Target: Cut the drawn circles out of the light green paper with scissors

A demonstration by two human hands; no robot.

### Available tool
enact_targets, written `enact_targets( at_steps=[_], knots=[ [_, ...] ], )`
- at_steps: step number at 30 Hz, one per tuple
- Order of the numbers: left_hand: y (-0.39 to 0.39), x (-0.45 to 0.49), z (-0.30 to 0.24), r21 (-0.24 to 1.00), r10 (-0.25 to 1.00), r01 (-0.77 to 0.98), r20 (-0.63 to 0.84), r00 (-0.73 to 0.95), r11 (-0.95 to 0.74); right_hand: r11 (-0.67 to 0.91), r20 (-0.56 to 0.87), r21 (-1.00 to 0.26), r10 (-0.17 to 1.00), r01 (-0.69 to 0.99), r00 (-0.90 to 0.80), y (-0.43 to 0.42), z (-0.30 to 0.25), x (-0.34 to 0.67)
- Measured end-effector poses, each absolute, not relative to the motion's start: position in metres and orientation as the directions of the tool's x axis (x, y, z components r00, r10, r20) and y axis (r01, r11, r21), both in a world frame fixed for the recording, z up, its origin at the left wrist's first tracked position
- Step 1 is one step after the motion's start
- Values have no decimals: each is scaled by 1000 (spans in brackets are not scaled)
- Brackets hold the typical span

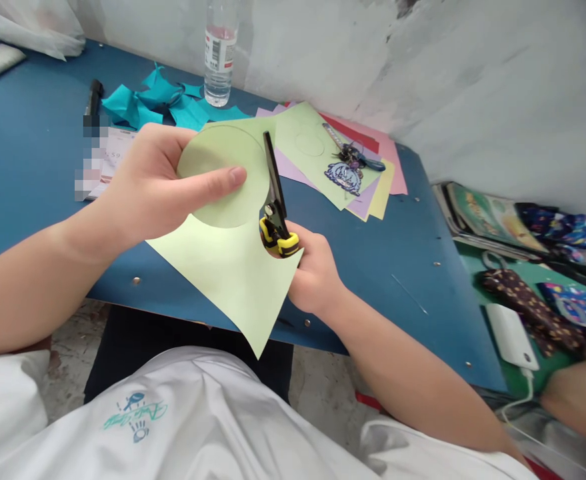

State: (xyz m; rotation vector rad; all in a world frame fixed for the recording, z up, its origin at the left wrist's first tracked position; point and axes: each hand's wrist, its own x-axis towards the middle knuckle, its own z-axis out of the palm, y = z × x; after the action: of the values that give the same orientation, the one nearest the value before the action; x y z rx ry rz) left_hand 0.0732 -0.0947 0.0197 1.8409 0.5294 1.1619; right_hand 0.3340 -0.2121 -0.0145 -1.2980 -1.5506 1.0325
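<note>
My left hand (157, 183) pinches a pale green paper sheet (227, 267) by its partly cut-out circle (223, 173), thumb lying across the disc. My right hand (313, 270) grips black scissors with yellow handles (275, 207). Their blades point away from me and run along the circle's right edge. The sheet's pointed corner hangs down over the edge of the blue table (33, 147).
A stack of coloured paper sheets (323, 160) with a key bunch and charm (347, 167) lies beyond the scissors. Teal paper scraps (147, 103), a black marker (93, 97) and a clear bottle (220, 60) sit at the back. Books, patterned cloth and a white power bank (513, 337) are on the right.
</note>
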Motion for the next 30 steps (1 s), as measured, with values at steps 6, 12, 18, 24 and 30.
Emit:
enact_targets(
  at_steps=[6,12,18,24,30],
  knots=[
    [-96,70,25,831,709,-64,509,488,-553,146,115,-941,986,305,-119,-212,-16,335],
    [-100,70,33,814,703,-19,513,492,-580,137,110,-944,988,301,-104,-212,-17,334],
    [-97,70,32,806,698,-26,527,485,-591,126,102,-947,990,295,-95,-213,-17,334],
    [-91,66,31,794,687,20,513,515,-608,141,114,-939,988,313,-103,-213,-16,334],
    [-94,67,35,822,714,9,488,502,-569,144,116,-934,988,327,-103,-213,-15,335]
  ],
)
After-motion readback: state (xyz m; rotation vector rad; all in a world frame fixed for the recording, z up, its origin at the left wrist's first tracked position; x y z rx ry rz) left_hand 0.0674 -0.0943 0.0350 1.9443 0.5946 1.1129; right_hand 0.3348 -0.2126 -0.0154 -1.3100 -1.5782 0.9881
